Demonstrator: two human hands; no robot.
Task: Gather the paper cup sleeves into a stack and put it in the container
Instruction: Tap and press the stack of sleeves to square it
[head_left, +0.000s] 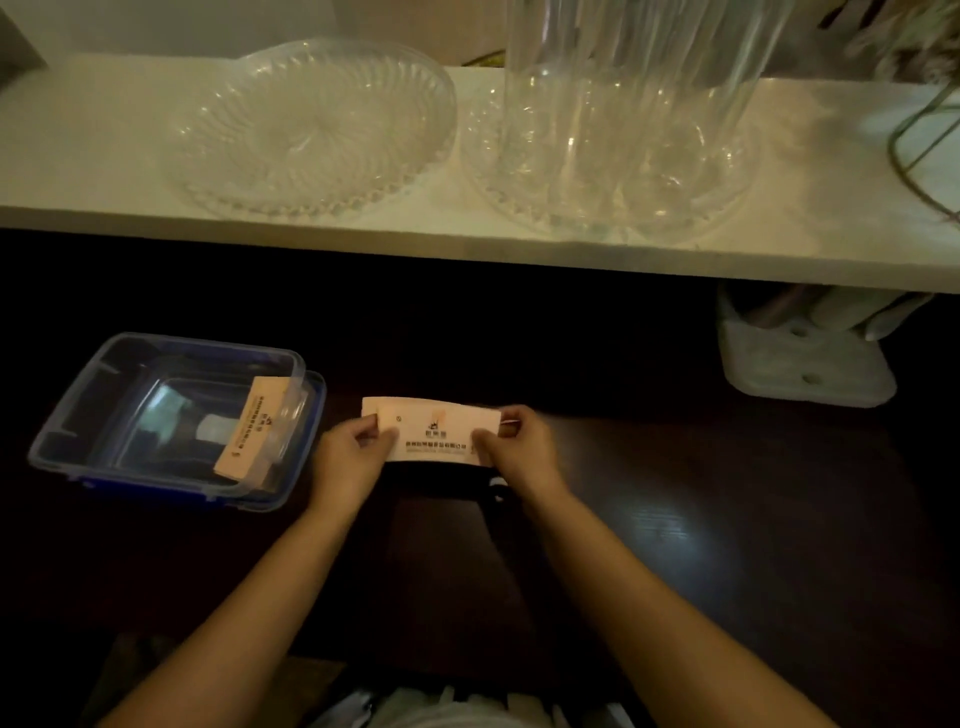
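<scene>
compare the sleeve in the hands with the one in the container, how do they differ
The held sleeve lies crosswise, pinched at its ends by the left hand and right hand; the container sleeve runs lengthwise, untouched. The held one is over the dark table, the other inside the container. Both are pale with dark print.

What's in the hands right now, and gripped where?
A flat pale paper cup sleeve, pinched at its short ends: left hand on the left end, right hand on the right.

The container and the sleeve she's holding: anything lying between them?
Only her left hand, gripping the sleeve; otherwise bare dark tabletop beside the container, in the head view.
</scene>
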